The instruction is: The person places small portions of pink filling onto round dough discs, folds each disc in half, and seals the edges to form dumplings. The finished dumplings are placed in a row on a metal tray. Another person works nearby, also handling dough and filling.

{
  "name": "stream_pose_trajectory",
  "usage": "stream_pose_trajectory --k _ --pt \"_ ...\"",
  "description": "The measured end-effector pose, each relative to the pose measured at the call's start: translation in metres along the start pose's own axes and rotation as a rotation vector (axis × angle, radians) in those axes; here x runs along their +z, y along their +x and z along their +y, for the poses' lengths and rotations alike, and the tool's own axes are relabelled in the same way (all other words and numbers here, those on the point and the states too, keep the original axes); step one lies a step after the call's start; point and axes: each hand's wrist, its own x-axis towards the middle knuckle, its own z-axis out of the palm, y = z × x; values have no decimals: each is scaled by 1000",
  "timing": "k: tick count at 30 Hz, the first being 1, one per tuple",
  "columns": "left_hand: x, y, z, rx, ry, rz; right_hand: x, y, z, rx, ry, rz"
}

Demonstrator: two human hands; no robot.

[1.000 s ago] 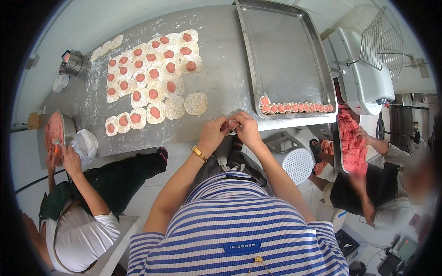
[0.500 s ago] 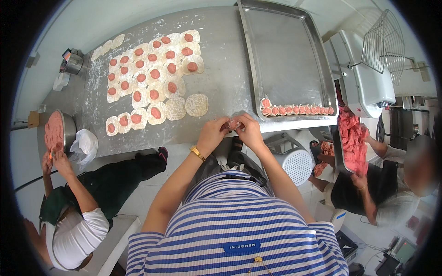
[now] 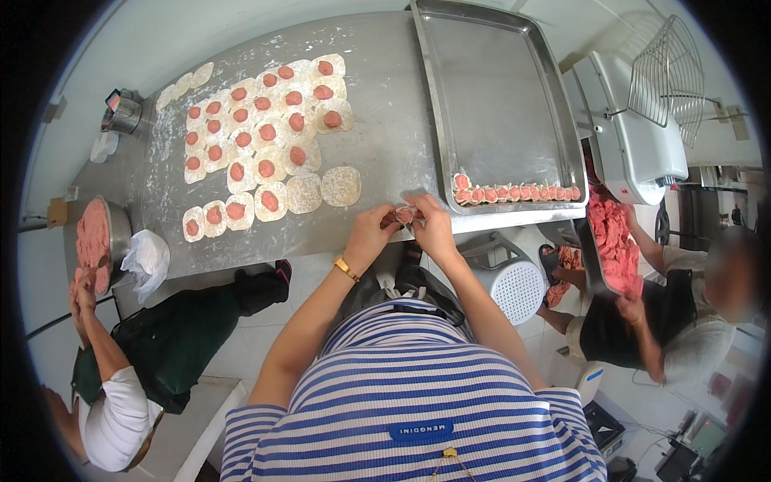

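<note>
Between my two hands, at the table's near edge, is a small dumpling [image 3: 404, 214] of pink meat filling in a pale wrapper. My left hand [image 3: 374, 234] pinches it from the left, and my right hand [image 3: 432, 225] closes on its other side. To the left, flat dough wrappers [image 3: 341, 186] lie in rows on the floured steel table [image 3: 384, 112]; most carry a lump of pink filling. A large metal tray [image 3: 514, 104] stands right of them, with a row of finished dumplings [image 3: 514, 193] along its near side.
A bowl of filling [image 3: 95, 237] and a plastic bag [image 3: 147, 257] sit at the left end, beside a co-worker. On the right, another person holds a tray of raw meat [image 3: 614, 249] by a white machine [image 3: 622, 128]. A grey stool [image 3: 516, 291] stands below the table.
My hands stay together at nearly the same spot, fingers shifting slightly around the dumpling. The left co-worker's hands have moved left and lower by the bowl; the right person has moved slightly.
</note>
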Motion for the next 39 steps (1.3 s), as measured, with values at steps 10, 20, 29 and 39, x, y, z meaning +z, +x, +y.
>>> stream_pose_trajectory --k 10,20,29,39 --pt "1 -2 3 100 149 51 6 0 -7 50 -6 -21" --pt "-5 -3 5 14 131 64 -5 3 -19 -24 -90 -117" --pt "-179 16 -27 -340 468 725 -14 4 -19 65 129 -186" --pt "-279 34 -123 -547 755 393 -151 85 29 173 46 72"
